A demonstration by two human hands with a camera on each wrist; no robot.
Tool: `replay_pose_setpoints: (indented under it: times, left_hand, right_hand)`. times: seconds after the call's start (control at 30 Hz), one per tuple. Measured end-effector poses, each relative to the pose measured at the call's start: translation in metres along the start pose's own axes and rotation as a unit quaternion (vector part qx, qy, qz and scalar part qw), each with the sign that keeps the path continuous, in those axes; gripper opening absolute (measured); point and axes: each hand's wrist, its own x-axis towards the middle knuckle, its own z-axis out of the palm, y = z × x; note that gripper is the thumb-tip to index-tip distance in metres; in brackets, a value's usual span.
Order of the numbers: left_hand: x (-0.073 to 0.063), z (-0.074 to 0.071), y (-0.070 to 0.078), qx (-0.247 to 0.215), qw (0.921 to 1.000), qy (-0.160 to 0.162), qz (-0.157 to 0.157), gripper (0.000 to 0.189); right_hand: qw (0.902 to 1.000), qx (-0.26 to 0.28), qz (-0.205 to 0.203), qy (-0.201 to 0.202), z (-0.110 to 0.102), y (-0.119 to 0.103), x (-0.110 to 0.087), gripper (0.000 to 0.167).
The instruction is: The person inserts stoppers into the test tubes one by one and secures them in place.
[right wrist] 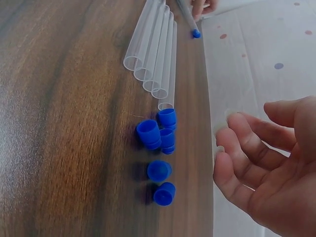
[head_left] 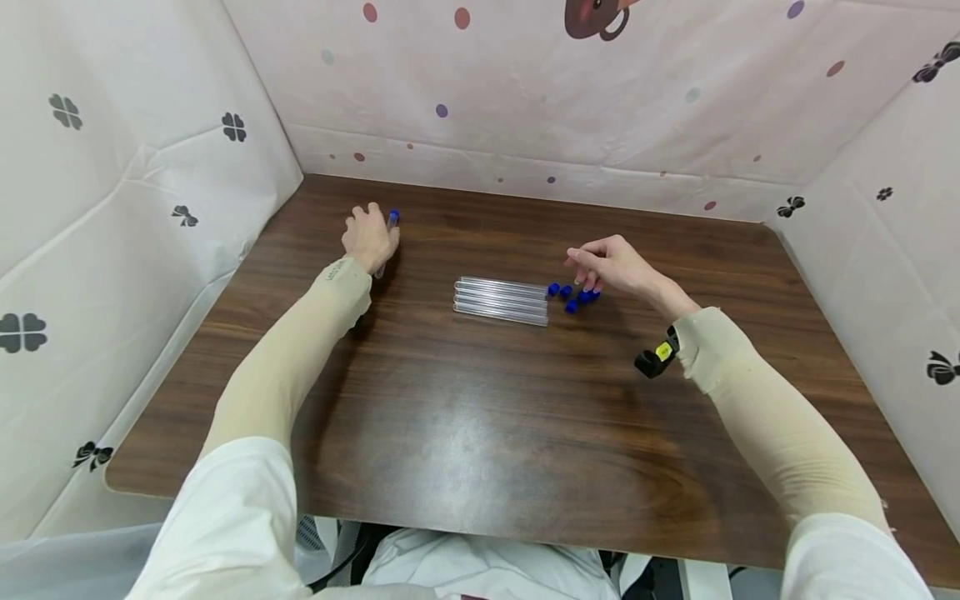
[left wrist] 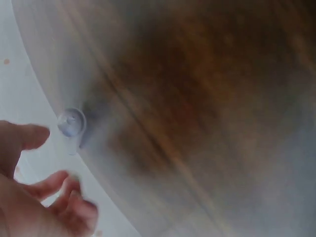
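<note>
At the far left of the table, my left hand [head_left: 369, 237] is right beside a clear test tube [head_left: 380, 271] with a blue cap [head_left: 393, 215]. In the left wrist view, the rounded end of that tube [left wrist: 71, 123] lies apart from the spread thumb and loosely bent fingers [left wrist: 81, 212]. My right hand [head_left: 617, 265] hovers over several loose blue caps [head_left: 572, 306], its fingers loosely curled with nothing between them. Left of the caps, several uncapped clear test tubes [head_left: 501, 301] lie side by side, open mouths facing the caps.
The brown wooden table [head_left: 465, 417] ends at white patterned curtains [head_left: 525, 108] at the back and both sides. A black wrist strap with a yellow label [head_left: 663, 351] sits at the right sleeve cuff.
</note>
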Motion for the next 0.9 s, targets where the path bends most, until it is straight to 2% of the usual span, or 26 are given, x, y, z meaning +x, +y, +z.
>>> replay_pose_setpoints:
  times: [0.1,0.17,0.2,0.27,0.33,0.43,0.5,0.57,0.73,0.9]
  left_hand:
    - [-0.003,-0.002,0.012,0.006,0.9965,0.056,0.062,0.049]
    - [-0.007,-0.004,0.025,0.008,0.9896,0.068,0.126,0.040]
    - [-0.010,-0.005,0.033,0.008,0.9847,0.062,0.163,0.035]
    - [-0.017,-0.007,0.051,0.007,0.9721,0.020,0.234,0.027]
    - [-0.024,-0.008,0.069,0.003,0.9541,-0.048,0.296,0.020]
    - [-0.034,-0.004,0.092,-0.001,0.9246,-0.135,0.356,0.015]
    - [-0.039,0.000,0.103,0.003,0.9108,-0.162,0.380,0.013]
    - [-0.042,0.004,0.110,0.007,0.9048,-0.169,0.391,0.011]
    - [-0.045,0.008,0.117,0.013,0.9042,-0.173,0.390,0.010]
    - [-0.045,0.009,0.114,0.012,0.9028,-0.186,0.388,0.010]
  right_hand:
    - [1.0000,-0.009,-0.003,0.000,-0.001,0.001,-0.001,0.042]
    - [0.9999,-0.015,-0.003,0.000,-0.002,0.001,-0.001,0.040]
    - [0.9998,-0.019,-0.002,0.001,-0.002,0.002,-0.002,0.038]
    - [0.9995,-0.031,-0.004,0.003,-0.002,0.003,-0.003,0.036]
    - [0.9990,-0.043,-0.003,0.005,-0.001,0.004,-0.003,0.034]
    - [0.9982,-0.060,-0.008,0.002,0.002,0.005,-0.003,0.033]
    - [0.9978,-0.066,-0.010,0.000,0.004,0.005,-0.002,0.032]
    - [0.9975,-0.070,-0.013,-0.001,0.005,0.005,-0.001,0.031]
    - [0.9969,-0.077,-0.013,0.003,0.006,0.005,-0.001,0.029]
    - [0.9965,-0.083,-0.012,0.002,0.005,0.007,-0.003,0.030]
